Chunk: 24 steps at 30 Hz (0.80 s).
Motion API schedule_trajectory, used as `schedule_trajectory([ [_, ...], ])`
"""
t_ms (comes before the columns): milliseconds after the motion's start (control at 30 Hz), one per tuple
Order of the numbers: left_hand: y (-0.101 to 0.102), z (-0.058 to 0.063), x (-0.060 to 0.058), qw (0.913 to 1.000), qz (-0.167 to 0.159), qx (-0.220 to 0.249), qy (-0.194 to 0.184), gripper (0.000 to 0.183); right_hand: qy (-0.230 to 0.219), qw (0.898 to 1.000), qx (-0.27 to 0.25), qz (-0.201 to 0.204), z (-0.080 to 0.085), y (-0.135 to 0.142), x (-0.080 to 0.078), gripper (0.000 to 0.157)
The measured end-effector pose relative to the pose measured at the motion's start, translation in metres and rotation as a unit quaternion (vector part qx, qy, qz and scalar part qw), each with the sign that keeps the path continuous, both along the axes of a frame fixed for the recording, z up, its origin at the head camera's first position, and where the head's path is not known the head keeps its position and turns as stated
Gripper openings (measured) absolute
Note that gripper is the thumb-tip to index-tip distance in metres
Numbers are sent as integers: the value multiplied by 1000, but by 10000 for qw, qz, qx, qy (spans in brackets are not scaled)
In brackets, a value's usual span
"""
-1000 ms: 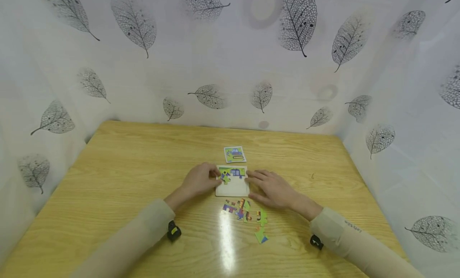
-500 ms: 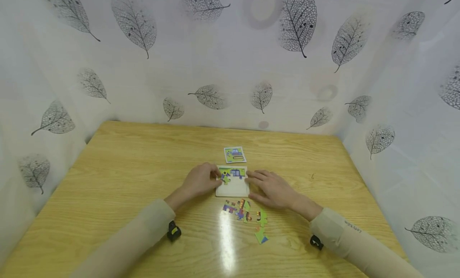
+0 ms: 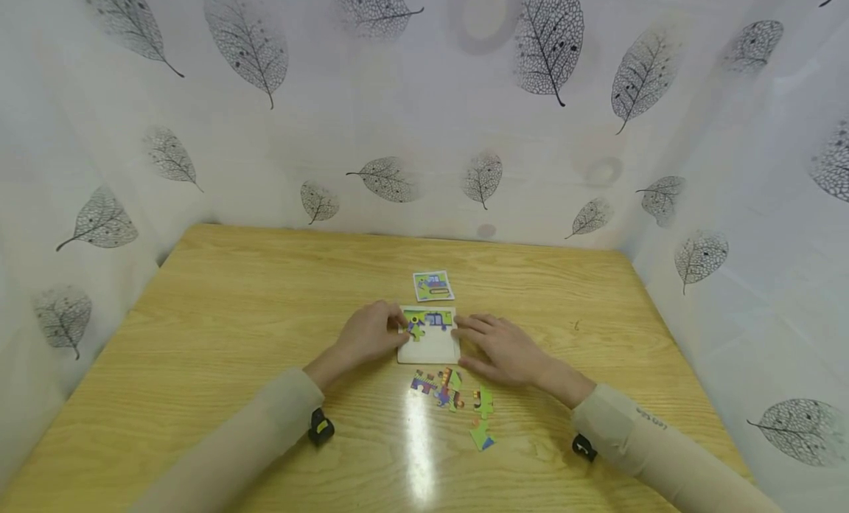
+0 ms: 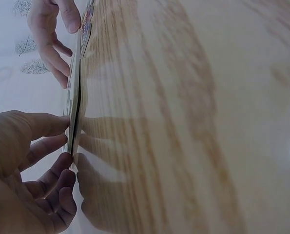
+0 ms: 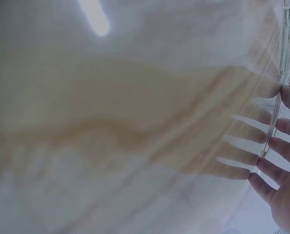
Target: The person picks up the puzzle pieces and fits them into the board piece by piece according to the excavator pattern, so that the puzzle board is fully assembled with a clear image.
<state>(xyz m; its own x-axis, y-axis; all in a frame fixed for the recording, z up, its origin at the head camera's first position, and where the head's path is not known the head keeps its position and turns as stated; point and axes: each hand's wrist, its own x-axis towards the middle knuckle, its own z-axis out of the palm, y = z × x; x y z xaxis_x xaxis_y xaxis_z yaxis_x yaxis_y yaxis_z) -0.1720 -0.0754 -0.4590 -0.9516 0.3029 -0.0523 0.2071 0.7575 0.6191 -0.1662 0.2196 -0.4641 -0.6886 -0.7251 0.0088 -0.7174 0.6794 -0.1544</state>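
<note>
**While two hands flank it, a part-filled puzzle tray [image 3: 439, 349] lies on the table [image 3: 265, 299]**

As the left hand [image 3: 371, 327] curls round the tray's left edge, its thumb and forefinger bear on the rim, the other fingers bent beside them; whether they also pinch a piece cannot be told. At the tray's right edge, the right hand [image 3: 504, 349] has its fingers spread along the side, thumb by the near corner. Fitted pieces [image 3: 438, 319] fill the tray's far strip and run partway down its left side. Loose pieces [image 3: 484, 402] lie just on the tray's near side, some trailing toward its right, and a picture card [image 3: 433, 285] sits just beyond its far edge.

The tray looks thin, stiff and light, so it would probably slide easily on the glossy surface; opposite sides seem the surest hold. The pieces look flat and rigid, with narrow knobs that may be their weakest spots, so each is probably best pinched by its broad body.
</note>
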Motion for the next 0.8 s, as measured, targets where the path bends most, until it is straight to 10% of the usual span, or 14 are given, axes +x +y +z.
schedule_trajectory([
  [800,1,16,29,9985,-527,117,65,23,6,10000,43,-9,2,-2,0,56],
])
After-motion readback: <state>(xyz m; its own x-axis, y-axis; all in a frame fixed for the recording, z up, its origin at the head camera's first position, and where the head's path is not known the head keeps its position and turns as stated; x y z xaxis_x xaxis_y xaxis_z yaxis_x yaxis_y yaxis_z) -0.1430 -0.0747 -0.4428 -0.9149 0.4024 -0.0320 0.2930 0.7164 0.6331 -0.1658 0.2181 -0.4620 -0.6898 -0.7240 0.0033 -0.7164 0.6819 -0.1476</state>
